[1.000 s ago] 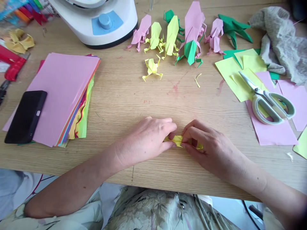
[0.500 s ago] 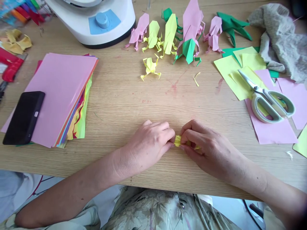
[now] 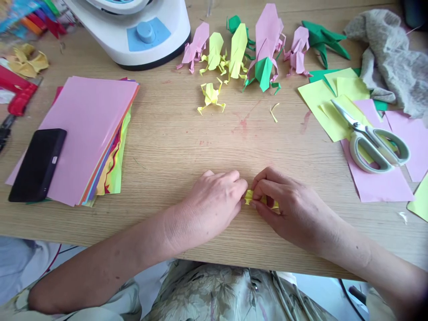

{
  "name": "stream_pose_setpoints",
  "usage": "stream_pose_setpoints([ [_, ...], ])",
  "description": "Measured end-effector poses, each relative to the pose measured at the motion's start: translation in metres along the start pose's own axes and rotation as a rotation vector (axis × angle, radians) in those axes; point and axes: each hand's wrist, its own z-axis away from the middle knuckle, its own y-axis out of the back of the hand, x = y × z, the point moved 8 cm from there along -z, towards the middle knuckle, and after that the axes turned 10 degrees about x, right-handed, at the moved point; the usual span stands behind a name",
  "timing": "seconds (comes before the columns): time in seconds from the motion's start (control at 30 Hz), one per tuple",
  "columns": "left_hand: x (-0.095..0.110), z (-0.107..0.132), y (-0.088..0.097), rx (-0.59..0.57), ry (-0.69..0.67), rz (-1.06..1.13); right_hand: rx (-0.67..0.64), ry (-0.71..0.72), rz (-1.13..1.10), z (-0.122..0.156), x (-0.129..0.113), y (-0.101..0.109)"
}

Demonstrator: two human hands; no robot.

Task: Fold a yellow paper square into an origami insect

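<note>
Between my two hands, close to the desk's front edge, is a small folded piece of yellow paper (image 3: 248,196), mostly covered by my fingers. My left hand (image 3: 217,200) pinches its left end, the fingertips bent over and partly hidden. From the other side my right hand (image 3: 284,200) grips it between thumb and fingers, and a bit of yellow shows under the palm. Farther back sits a small yellow origami frog (image 3: 211,94), with thin yellow paper scraps (image 3: 274,112) to its right.
Pink, yellow and green origami figures (image 3: 238,51) stand along the back beside a white appliance base (image 3: 157,49). At left, a black phone (image 3: 37,165) lies on stacked coloured paper (image 3: 90,120). Scissors (image 3: 374,142) rest on paper sheets at right, near a grey cloth (image 3: 388,53).
My left hand has shifted slightly right, closer to my right hand, over the yellow paper. The view has moved a little; both hands keep their pinch.
</note>
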Motion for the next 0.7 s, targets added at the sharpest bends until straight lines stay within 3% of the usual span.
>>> stream_pose_setpoints([
  [0.5,-0.015,-0.003,0.005,0.093,0.023,0.221,-0.042,-0.007,0.012,-0.001,0.000,-0.001],
  [0.7,-0.015,-0.005,0.007,0.080,-0.012,0.183,-0.021,0.032,-0.072,0.000,-0.002,0.004],
])
